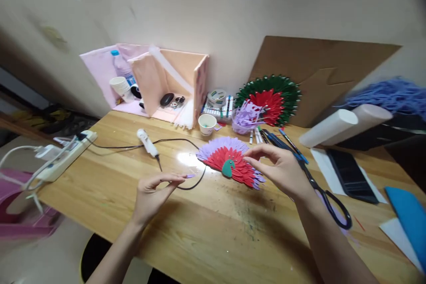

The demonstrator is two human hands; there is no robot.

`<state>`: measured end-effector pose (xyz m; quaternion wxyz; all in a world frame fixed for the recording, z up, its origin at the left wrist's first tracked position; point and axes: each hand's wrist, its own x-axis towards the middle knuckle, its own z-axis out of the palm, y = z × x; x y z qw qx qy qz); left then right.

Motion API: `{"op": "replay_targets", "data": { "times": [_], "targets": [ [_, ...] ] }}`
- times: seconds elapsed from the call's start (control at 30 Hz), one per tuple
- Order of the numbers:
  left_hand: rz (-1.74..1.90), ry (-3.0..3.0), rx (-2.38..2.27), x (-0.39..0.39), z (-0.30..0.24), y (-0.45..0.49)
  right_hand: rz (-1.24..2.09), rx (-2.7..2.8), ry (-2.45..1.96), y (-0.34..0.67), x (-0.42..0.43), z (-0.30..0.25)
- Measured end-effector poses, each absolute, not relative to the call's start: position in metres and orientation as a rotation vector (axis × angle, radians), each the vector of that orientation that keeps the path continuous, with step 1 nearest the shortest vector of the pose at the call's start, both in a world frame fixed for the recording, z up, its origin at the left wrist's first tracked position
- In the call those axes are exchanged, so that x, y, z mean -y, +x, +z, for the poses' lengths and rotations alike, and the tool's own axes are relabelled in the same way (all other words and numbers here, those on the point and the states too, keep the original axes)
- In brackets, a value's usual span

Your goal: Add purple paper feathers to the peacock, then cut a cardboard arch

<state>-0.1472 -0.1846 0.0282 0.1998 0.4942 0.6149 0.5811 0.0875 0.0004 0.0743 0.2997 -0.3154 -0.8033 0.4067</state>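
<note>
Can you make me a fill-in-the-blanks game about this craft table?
1. The left hand pinches a small ____ paper piece.
2. The right hand touches a paper peacock with ____ inner feathers.
3. The scissors lie nearest the ____ hand.
Missing words: purple, red, right.

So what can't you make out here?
Head view only.
Scissors: middle hidden under the right hand.
Blue sheet: cut off by the right edge.
Blue stringy heap: blurred.
Items in the pink box: too small to name.
Paper peacock: the hand hides whether it grips it.
Purple slip in left hand: shape too small.
</note>
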Motion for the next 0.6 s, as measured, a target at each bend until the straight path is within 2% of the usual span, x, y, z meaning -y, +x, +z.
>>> {"op": "replay_targets", "data": {
  "times": [0.13, 0.33, 0.6],
  "targets": [
    [1.729, 1.481, -1.678, 0.207, 0.027, -0.158, 1.197, 2.278, -0.744, 0.040, 0.016, 0.060],
    [1.733, 1.441, -1.881, 0.230, 0.016, -0.187, 1.301, 2.337, -0.634, -0.070, 0.030, 0.017],
    [1.823, 0.887, -2.344, 0.232, -0.015, -0.230, 1.248, 2.391, -0.597, -0.195, 0.061, -0.033]
  ]
}}
